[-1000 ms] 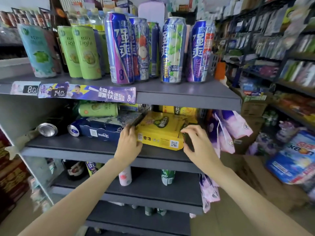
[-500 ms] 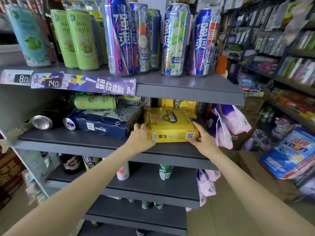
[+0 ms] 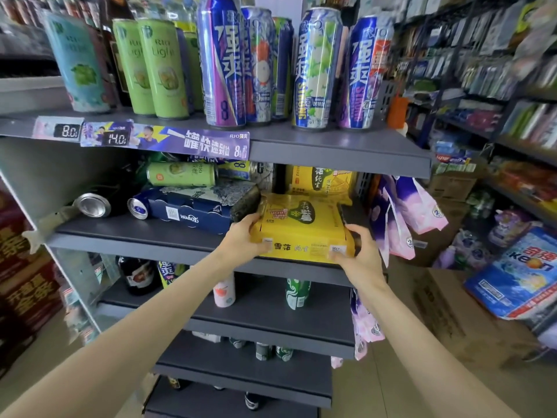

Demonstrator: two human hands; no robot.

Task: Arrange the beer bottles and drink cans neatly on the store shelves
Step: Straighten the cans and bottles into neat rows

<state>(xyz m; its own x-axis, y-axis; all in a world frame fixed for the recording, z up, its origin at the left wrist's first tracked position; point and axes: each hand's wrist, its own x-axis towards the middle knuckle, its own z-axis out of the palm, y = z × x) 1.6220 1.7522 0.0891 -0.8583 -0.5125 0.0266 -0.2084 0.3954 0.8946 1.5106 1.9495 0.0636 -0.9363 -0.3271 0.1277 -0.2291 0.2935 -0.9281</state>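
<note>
I'm seeing the middle shelf (image 3: 193, 242) carrying the yellow carton (image 3: 301, 227), sitting between my fingers at its front edge. Left hand (image 3: 241, 236) and right hand (image 3: 360, 251) are gripping its corners, fingers curling round. Blue can pack (image 3: 193, 211) lying just left.

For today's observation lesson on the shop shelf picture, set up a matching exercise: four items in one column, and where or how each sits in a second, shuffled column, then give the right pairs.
Column one:
1. yellow carton
2. green can
3. dark blue pack
4. tall purple can

Column two:
A. lying on its side on top of a pack
B. standing upright on the top shelf
C. gripped at both front corners by the left hand and right hand
D. flat on the middle shelf, left of the carton

Pairs: 1-C, 2-A, 3-D, 4-B
</note>
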